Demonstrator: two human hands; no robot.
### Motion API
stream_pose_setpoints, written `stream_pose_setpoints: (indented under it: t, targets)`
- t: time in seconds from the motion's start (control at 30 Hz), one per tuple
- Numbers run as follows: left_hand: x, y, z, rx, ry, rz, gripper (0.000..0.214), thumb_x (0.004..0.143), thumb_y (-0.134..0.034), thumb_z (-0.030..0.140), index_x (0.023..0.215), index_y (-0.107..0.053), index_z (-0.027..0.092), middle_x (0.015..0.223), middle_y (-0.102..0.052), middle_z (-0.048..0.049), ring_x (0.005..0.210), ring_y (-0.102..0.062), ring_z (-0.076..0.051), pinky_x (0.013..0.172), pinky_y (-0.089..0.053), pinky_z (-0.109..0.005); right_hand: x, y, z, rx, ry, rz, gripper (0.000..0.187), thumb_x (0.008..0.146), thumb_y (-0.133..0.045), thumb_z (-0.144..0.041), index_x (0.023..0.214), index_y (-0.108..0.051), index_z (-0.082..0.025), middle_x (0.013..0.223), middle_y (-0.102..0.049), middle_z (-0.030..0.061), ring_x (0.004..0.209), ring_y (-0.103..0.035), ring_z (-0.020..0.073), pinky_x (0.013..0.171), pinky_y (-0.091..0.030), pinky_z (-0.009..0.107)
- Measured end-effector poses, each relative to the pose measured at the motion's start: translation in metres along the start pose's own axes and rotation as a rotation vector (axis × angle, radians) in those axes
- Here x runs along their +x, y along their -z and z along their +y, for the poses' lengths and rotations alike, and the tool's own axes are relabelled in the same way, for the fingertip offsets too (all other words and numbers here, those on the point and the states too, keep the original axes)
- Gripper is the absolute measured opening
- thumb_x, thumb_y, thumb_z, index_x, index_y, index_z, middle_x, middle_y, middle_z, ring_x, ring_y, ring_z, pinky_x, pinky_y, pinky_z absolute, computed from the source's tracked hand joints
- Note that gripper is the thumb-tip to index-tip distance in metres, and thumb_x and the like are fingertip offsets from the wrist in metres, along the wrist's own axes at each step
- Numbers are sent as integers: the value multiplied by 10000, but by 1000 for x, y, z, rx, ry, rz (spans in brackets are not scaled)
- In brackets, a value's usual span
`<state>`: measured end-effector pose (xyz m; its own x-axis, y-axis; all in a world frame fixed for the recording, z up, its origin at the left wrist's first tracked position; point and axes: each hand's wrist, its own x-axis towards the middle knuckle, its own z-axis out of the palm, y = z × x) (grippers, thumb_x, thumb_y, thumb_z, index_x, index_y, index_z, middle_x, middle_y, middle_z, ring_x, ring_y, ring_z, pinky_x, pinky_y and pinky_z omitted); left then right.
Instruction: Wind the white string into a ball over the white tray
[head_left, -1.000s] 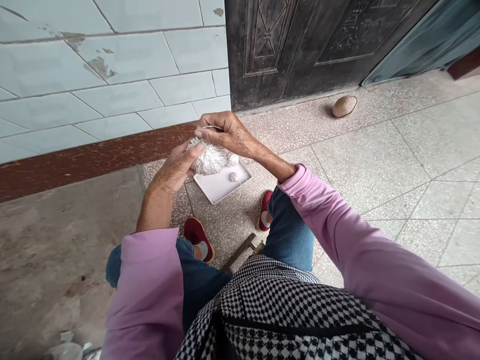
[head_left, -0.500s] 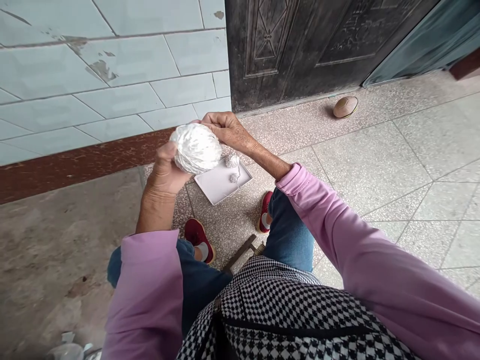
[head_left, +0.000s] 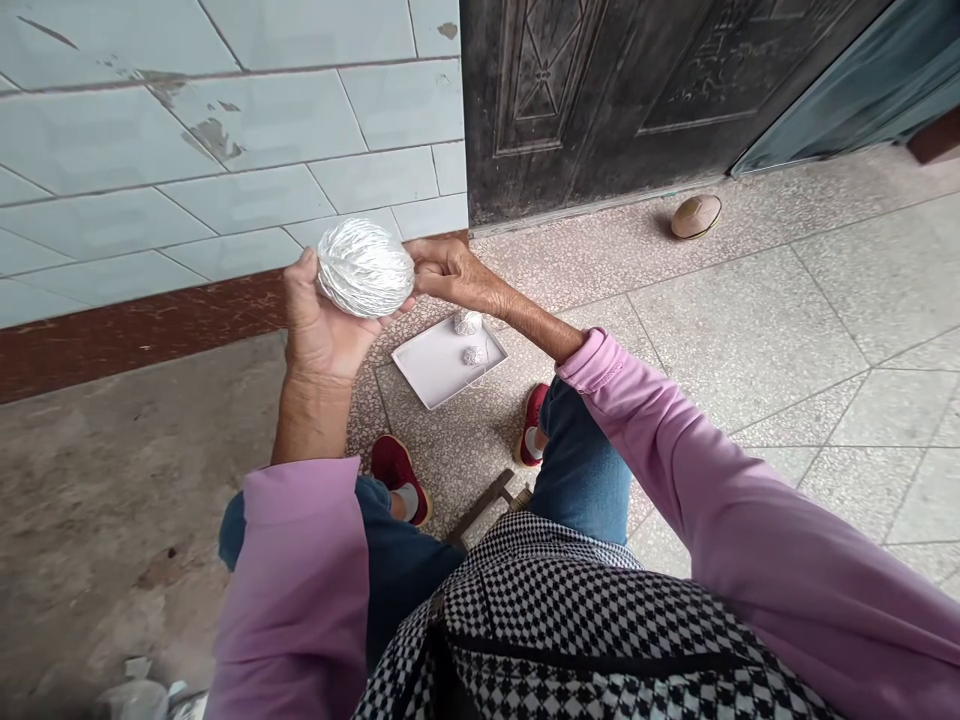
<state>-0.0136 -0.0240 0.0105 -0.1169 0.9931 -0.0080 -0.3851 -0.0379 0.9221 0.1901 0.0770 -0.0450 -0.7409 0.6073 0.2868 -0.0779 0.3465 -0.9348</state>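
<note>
left hand raised, palm up (fingers cupped), right hand beside it, fingers pinched

The scene is lit evenly by soft, diffuse daylight, so that only faint shadows are cast, such as those beneath the red shoes and beside the small ball on the floor. The white ball of thread is rendered very bright, with its strands nearly washed out. Tile lines are bent by wide-angle distortion toward the edges, and the focus is kept sharp throughout.
</note>
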Motion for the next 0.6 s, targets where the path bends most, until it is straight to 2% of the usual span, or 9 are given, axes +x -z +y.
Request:
stream_pose_setpoints:
  t: [0.07, 0.13, 0.27, 0.33, 0.43, 0.53, 0.6]
  targets:
    - [1, 1, -1, -5, -31, 11, 879, 754, -1026, 936, 1252, -763, 261, 1633, -809, -238, 1637, -702, -571, 1016, -846, -655, -1, -3, 0, 108, -70, 35, 354, 1143, -819, -277, 1447, -689, -149, 834, -522, -107, 772, -469, 128, 776, -468, 225]
    - [1, 1, -4, -1, -69, 7, 812, 791, -1029, 910, 1187, -753, 257, 1623, -812, -236, 1704, -661, -568, 1101, -827, -682, -1, -8, -9, 190, -135, 44, 499, 1083, -985, -309, 1473, -707, -166, 854, -579, -97, 793, -521, 135, 774, -492, 220]
    - [-1, 0, -7, 16, -78, 2, 733, 792, -1071, 830, 1104, -732, 261, 1627, -817, -206, 1699, -673, -544, 1178, -800, -709, -2, -14, -38, 229, -231, 110, 644, 997, -1169, -474, 1409, -764, -188, 1081, -812, 39, 1008, -735, 208, 889, -663, 274]
    - [-2, 2, -4, 9, -50, 1, 714, 765, -1102, 781, 1077, -736, 253, 1581, -829, -214, 1631, -725, -552, 1159, -806, -737, -4, -13, -44, 244, -258, 118, 646, 1004, -1177, -513, 1384, -776, -178, 1092, -827, 62, 1015, -748, 205, 880, -671, 264]
    - [-4, 9, 5, 62, 1, -73, 740, 774, -1115, 777, 1133, -777, 225, 1449, -844, -254, 1514, -804, -588, 1073, -834, -767, -8, -5, -32, 311, -237, 15, 662, 1072, -1130, -586, 1420, -759, -162, 909, -720, -20, 797, -617, 134, 697, -542, 201]
    - [-6, 16, 10, 145, 40, -166, 891, 786, -1080, 928, 1220, -804, 201, 1283, -855, -281, 1440, -846, -634, 989, -854, -736, -9, 3, -11, 397, -163, -152, 687, 1127, -1070, -695, 1395, -716, -171, 756, -505, -130, 598, -356, 65, 534, -284, 174]
    - [-7, 17, 9, 167, 58, -207, 960, 788, -1020, 1044, 1200, -795, 207, 1226, -857, -284, 1431, -856, -651, 951, -855, -695, -9, 6, -5, 429, -128, -237, 682, 1136, -1048, -747, 1314, -693, -192, 713, -415, -157, 553, -257, 52, 501, -187, 183]
